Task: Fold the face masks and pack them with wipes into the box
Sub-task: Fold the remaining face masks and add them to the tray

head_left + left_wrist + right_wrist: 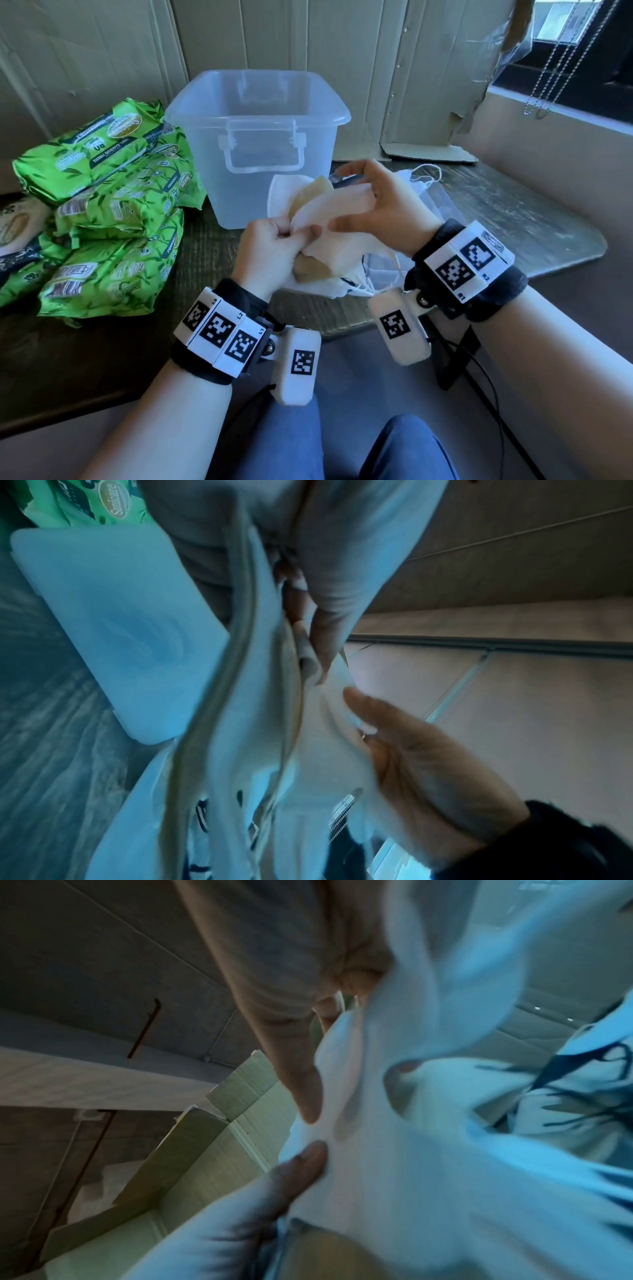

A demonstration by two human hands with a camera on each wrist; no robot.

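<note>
Both hands hold one white mask (337, 209) in the air just before the clear box (260, 113): the left hand (270, 253) pinches its near edge, the right hand (383, 202) grips the far side, likely to crease it. Green wipes packs (102, 192) wait stacked on the tabletop (513, 212) at the left.

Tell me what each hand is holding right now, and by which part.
Both hold one white face mask: the left hand pinches its near left edge, the right hand grips its far right end.
</note>
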